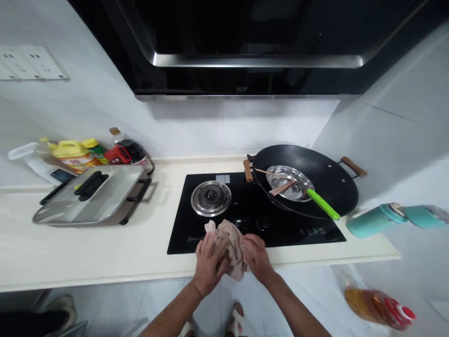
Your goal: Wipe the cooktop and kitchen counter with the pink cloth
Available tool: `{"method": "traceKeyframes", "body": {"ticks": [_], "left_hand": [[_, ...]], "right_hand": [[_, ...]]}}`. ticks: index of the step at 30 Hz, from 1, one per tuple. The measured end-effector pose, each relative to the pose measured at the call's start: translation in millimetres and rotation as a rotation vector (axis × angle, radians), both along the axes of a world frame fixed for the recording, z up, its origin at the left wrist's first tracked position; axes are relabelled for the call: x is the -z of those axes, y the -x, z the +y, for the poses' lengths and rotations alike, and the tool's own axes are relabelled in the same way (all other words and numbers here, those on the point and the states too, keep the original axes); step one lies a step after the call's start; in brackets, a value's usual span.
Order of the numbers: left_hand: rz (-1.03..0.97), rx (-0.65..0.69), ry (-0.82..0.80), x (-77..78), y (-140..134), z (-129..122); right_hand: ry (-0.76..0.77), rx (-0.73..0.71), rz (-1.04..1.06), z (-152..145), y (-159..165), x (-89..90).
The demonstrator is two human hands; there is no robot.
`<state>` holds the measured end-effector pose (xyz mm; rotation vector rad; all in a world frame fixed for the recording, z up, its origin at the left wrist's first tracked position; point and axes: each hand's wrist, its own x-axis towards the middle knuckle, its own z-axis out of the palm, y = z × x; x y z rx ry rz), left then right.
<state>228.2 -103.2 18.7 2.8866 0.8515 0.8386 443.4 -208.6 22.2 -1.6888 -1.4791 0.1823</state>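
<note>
A crumpled, stained pale cloth (229,248) is bunched between my two hands at the front edge of the black cooktop (242,187). My left hand (207,262) grips its left side, fingers curled into the folds. On the right side, my right hand (257,257) pinches the cloth too. Just beyond the cloth are the round metal-ringed burner (211,198) and the control knobs (264,223). Part of the cloth hangs over the counter edge.
A black wok (336,187) holds a metal bowl (303,192), chopsticks (282,188) and a green-handled utensil (321,203). Teal canisters (377,220) stand right. Leftward sit a lidded electric pan (115,196) and several bottles (75,154). A range hood (245,61) overhangs; an oil bottle (377,304) is lower right.
</note>
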Motion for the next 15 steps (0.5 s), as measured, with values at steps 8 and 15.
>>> {"method": "traceKeyframes", "body": {"ticks": [8,15], "left_hand": [[0.122,-0.102,0.231,-10.5,-68,-21],[0.159,-0.091,0.269,-22.3,-81,-2]], "right_hand": [[0.087,0.287,-0.29,-21,-61,35.0],[0.104,0.299,-0.366,-22,-60,49.4]]}}
